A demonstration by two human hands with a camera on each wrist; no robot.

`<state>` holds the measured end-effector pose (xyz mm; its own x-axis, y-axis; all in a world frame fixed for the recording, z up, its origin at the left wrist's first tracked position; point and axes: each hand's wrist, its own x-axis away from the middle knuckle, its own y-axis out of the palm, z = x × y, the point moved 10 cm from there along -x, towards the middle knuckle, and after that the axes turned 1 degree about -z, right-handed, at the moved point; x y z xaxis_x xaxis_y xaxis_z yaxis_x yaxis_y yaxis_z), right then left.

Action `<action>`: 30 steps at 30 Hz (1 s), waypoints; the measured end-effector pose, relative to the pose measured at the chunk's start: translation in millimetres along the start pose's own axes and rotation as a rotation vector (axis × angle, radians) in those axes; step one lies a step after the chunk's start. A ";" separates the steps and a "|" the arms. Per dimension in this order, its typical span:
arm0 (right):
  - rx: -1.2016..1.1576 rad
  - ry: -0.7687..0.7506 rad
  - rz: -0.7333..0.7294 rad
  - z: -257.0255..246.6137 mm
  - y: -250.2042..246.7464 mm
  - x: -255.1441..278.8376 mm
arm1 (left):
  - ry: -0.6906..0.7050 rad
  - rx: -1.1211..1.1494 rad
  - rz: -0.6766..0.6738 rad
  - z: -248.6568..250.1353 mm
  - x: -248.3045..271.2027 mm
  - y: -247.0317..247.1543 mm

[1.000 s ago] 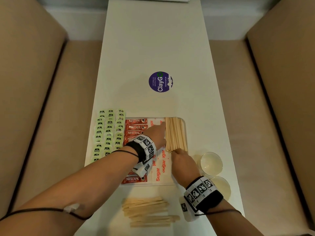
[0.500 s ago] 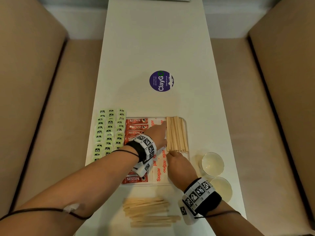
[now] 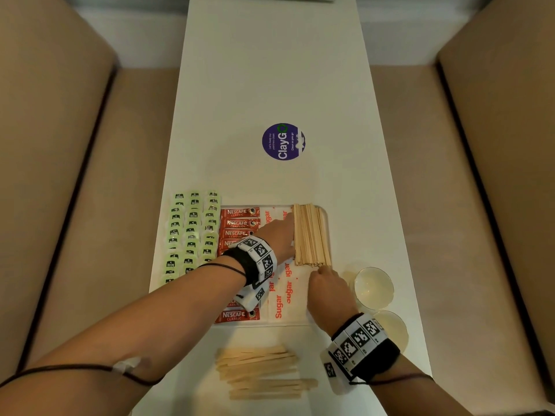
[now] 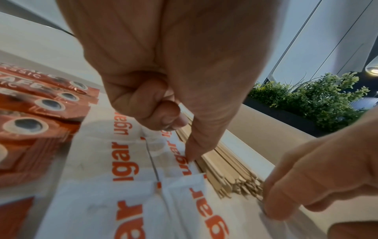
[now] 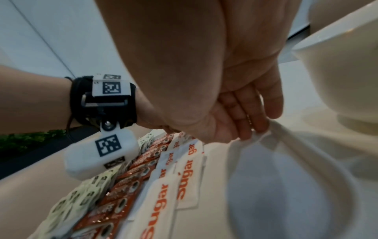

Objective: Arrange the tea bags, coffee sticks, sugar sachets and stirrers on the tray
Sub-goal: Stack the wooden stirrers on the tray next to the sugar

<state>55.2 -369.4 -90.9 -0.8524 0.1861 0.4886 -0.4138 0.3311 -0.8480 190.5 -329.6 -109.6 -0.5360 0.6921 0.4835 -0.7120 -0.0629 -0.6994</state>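
Squaring the wooden stirrers [image 3: 310, 235] in the tray [image 3: 326, 214] could fan them onto the sugar sachets [image 3: 279, 301] beside them. The left hand [image 3: 277, 235] grip is released, an extended finger against the bundle's side; the right hand [image 3: 329, 291] probably pinches the tray's near rim below their ends, hard to confirm. More stirrers [image 3: 261, 372] lie on the table [image 3: 270, 85], nearer than the tray.

A long white table [image 3: 270, 85] runs between two tan upholstered benches [image 3: 60, 175], a round purple sticker [image 3: 283, 141] at its centre; leafy green plants [image 4: 319, 98] line a dark planter [image 4: 286, 116].
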 end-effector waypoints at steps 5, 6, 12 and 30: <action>0.005 -0.008 0.022 2.1 -4.6 -7.0 | 0.017 -0.007 0.002 1.1 -0.2 0.4; 0.012 -0.007 0.017 2.5 -3.0 -6.4 | 0.015 -0.009 0.000 0.9 -0.4 0.8; 0.041 -0.056 -0.002 -2.8 9.7 1.4 | 0.012 -0.016 0.000 0.6 -1.3 0.9; -0.056 -0.108 0.031 -7.6 -2.0 -4.0 | -0.005 -0.026 -0.005 4.2 -2.0 2.3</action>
<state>61.9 -363.8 -89.6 -0.8953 0.0973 0.4348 -0.3709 0.3780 -0.8483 188.0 -334.2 -110.0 -0.5349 0.6891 0.4890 -0.7024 -0.0409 -0.7107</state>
